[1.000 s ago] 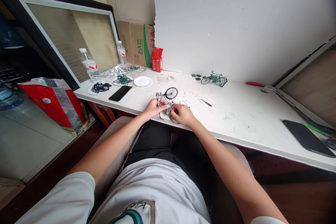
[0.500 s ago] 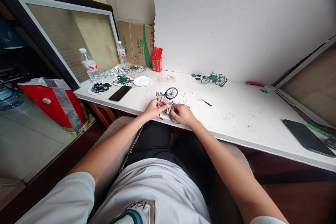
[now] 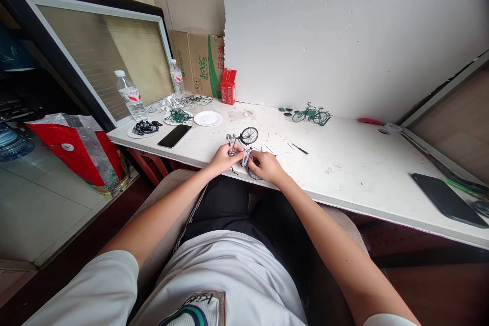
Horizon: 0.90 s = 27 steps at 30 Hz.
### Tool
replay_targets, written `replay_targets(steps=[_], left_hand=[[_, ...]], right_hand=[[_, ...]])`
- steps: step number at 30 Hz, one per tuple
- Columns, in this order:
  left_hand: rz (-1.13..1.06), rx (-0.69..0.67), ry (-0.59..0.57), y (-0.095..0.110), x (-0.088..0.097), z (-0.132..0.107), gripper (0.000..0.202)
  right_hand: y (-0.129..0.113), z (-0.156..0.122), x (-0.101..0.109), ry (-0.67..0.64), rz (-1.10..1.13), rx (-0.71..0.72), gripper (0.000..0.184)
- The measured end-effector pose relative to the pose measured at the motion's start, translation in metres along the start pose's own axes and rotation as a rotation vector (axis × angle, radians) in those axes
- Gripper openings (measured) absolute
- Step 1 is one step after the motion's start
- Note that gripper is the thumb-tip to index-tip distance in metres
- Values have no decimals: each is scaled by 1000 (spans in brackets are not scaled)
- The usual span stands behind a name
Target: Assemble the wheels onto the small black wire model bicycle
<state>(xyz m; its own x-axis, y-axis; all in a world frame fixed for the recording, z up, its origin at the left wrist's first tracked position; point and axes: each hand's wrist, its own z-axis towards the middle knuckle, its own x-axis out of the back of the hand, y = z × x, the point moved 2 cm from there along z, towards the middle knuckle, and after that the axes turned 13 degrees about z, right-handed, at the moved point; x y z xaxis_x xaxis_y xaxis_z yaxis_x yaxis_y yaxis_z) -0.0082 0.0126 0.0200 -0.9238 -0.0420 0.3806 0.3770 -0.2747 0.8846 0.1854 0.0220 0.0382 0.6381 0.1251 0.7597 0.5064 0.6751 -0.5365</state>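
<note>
A small black and grey model bicycle (image 3: 249,136) lies on its side near the table's front edge, one wheel pointing away from me and the other partly hidden under my right hand. My left hand (image 3: 226,158) is closed around the frame from the left, thumb laid along it. From the right, my right hand (image 3: 265,165) pinches the bicycle close to its grey middle part; the fingertips hide exactly what they grip. Just to the right lie tiny loose pieces and a thin dark tool (image 3: 300,149), perhaps a craft knife.
A finished-looking green model bicycle (image 3: 311,114) stands at the back. Plates of black parts (image 3: 147,128) and green parts (image 3: 178,115), a white plate (image 3: 208,118), a phone (image 3: 174,136) and a water bottle (image 3: 130,97) are at left. A black flat object (image 3: 446,198) lies far right.
</note>
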Motion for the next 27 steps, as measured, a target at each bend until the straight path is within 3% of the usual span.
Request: replay_targets(steps=[27], left_hand=[[27,-10,23,-5,-2,0,35]], right_hand=[[-2,0,1,-16,5,-22,20]])
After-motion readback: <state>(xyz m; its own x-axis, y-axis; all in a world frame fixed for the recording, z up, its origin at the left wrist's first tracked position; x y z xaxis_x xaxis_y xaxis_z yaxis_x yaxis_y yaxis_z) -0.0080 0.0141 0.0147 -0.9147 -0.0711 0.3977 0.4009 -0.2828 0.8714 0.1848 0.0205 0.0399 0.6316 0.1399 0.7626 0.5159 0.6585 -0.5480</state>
